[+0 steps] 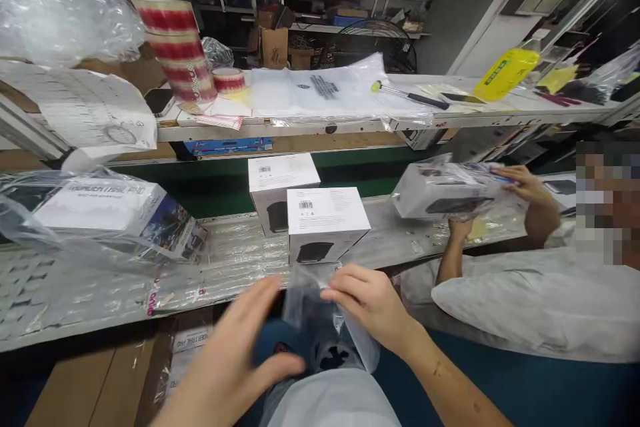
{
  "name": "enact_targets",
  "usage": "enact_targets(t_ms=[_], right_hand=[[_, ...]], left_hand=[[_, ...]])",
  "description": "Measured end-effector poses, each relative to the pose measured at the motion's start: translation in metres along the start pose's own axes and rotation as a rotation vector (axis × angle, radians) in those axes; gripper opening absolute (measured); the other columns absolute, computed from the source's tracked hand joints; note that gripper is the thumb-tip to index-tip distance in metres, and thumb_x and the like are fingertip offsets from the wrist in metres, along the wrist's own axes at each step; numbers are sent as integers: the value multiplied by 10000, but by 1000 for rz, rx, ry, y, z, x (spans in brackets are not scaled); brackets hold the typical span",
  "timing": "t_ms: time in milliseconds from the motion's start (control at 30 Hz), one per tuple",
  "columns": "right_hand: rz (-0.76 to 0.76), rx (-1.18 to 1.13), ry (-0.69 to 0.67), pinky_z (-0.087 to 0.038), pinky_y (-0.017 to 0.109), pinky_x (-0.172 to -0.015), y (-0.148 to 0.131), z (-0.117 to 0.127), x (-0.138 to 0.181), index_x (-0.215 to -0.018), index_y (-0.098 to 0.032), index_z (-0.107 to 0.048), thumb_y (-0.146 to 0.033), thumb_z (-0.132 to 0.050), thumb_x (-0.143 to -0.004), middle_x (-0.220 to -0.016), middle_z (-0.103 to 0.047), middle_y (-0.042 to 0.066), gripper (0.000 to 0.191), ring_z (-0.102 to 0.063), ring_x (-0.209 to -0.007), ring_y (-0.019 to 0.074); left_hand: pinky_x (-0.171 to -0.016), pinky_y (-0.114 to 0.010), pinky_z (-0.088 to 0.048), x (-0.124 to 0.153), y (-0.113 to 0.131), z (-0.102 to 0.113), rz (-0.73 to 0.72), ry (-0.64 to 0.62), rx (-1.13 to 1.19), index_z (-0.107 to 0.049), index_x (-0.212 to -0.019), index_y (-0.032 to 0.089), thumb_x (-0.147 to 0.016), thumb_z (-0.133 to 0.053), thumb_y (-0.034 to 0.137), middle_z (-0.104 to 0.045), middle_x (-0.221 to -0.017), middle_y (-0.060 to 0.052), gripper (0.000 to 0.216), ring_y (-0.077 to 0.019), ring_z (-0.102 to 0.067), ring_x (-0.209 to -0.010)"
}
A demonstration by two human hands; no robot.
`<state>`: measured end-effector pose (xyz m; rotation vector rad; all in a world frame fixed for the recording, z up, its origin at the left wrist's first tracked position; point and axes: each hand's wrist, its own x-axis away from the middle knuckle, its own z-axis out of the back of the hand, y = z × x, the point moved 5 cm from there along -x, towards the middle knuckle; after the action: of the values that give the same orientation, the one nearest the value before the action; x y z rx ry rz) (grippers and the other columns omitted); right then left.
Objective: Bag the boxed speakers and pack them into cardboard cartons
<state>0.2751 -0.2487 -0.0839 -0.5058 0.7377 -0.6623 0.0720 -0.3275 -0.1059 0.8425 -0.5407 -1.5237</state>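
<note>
Looks like I'm early in the bagging: the clear thin plastic bag (pixel 320 320) is pinched in my right hand (pixel 373 303), not yet opened, while the two white cardboard boxes (pixel 325 223) sit unbagged on the bench just beyond. My left hand (pixel 240 353) hovers open beside it (blurry), fingers spread, holding nothing.

Scene evenly and brightly lit; glare noted on plastic wrap (pixel 65 13); left hand (pixel 235 360) motion-blurred; edges bowed by lens.

Bagged box (pixel 107 213), left: "TRAIL PRO" partly legible; carton (pixel 193 340) below: "TRAIL PRO"; barcodes unreadable.
</note>
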Motion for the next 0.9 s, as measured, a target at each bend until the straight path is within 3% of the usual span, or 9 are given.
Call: enact_targets(t_ms=[100, 167, 267, 367, 500, 633, 733, 800, 900], right_hand=[[86, -44, -37, -523, 251, -706, -19, 10, 0, -966, -185, -699, -290, -544, -1031, -895, -689, 56, 198, -649, -785, 146], [68, -88, -1, -530, 238, -704, -20, 23, -1, -967, -185, -690, -258, -558, -1023, -882, -684, 46, 160, -650, -778, 139], [35, -93, -24, -547, 239, -721, -16, 38, -5, -991, -182, -684, -238, -554, -1021, -897, -688, 46, 145, -657, -801, 141], [115, 124, -146, -558, 290, -766, -12, 45, -12, -1076, -174, -689, -209, -502, -1034, -971, -705, 74, 195, -659, -879, 175], [285, 421, -206, -543, 377, -822, -8, 54, -21, -1107, -166, -689, -69, -459, -996, -988, -719, 90, 272, -625, -974, 230], [248, 426, -53, -526, 372, -831, -6, 61, -30, -992, -177, -682, -106, -523, -996, -918, -722, 63, 174, -616, -931, 213], [307, 321, 0, -537, 358, -846, -11, 58, -29, -1032, -182, -671, -75, -529, -979, -960, -724, 60, 186, -620, -957, 209], [364, 222, 23, -547, 376, -888, -16, 54, -25, -1127, -182, -653, -48, -521, -964, -1036, -716, 84, 249, -624, -1036, 225], [337, -67, 75, -557, 422, -915, -18, 52, -15, -1191, -213, -598, -107, -471, -1002, -1084, -688, 109, 251, -636, -1087, 236]], left_hand=[[-927, -310, -545, -32, 20, -21, -62, -283, 136, -737, -1139, 313, -933, -613, 425, -749, -1104, -11, 266, -198, -689, -1020], [-915, -298, -532, -43, 32, -37, -53, -359, 241, -730, -1156, 292, -909, -657, 374, -736, -1127, -23, 271, -193, -678, -1013], [-871, -310, -535, -47, 38, -56, 5, -325, 348, -719, -1166, 255, -873, -686, 414, -733, -1091, -39, 335, -215, -668, -968], [-828, -319, -530, -49, 31, -68, 71, -357, 373, -753, -1076, 231, -994, -423, 330, -735, -859, -34, 354, -202, -664, -815], [-894, -325, -498, -67, 28, -48, -20, -279, 226, -706, -1226, 228, -953, -392, 265, -712, -1176, -85, 417, -226, -663, -1029], [-586, -263, -402, -83, 32, -21, 32, -111, 238, -739, -736, 215, -855, -627, 407, -639, -740, -33, 253, -149, -554, -650], [-464, -232, -268, -84, 18, -39, 258, -374, 568, -482, -514, 184, -578, -862, 597, -414, -505, 48, 565, -80, -354, -473], [-419, -231, -205, -83, -1, -60, 363, -480, 814, -332, -495, 201, -383, -815, 808, -315, -477, 72, 783, -52, -255, -419], [-426, -242, -244, -85, -45, -88, 453, -370, 940, -235, -514, 221, -369, -574, 1012, -248, -496, 76, 873, -50, -222, -431]])
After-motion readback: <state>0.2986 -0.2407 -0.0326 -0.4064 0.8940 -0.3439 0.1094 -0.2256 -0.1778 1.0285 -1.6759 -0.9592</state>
